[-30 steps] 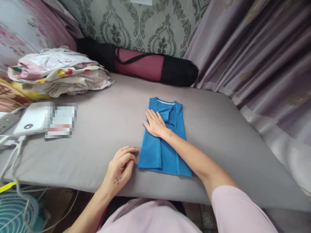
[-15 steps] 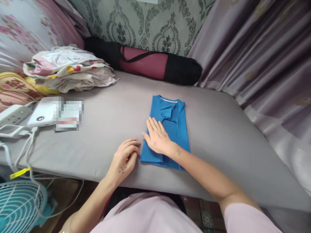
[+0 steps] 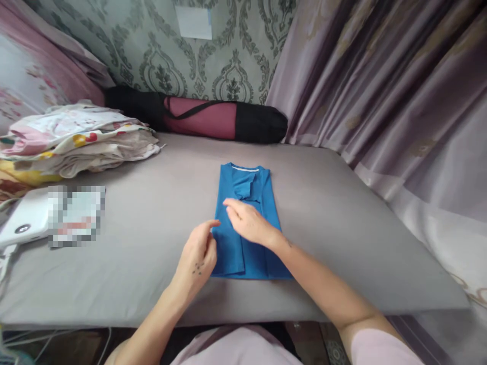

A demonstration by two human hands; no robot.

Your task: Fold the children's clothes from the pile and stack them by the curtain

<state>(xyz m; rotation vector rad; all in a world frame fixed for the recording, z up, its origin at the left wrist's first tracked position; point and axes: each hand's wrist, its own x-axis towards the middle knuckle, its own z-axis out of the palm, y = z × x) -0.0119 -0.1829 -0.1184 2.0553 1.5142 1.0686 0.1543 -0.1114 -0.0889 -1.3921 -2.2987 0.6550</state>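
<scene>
Past the piled cloths [image 3: 81,134], the left hand [image 3: 200,248] is at the left edge of the folded blue shirt [image 3: 253,257] on the grey sheet [image 3: 342,228], the right hand [image 3: 249,222] over its middle, though I can't tell if either grip is closed

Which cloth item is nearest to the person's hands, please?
The folded blue shirt: right hand over it, left hand at its edge. The patterned cloth pile lies farther left.
</scene>
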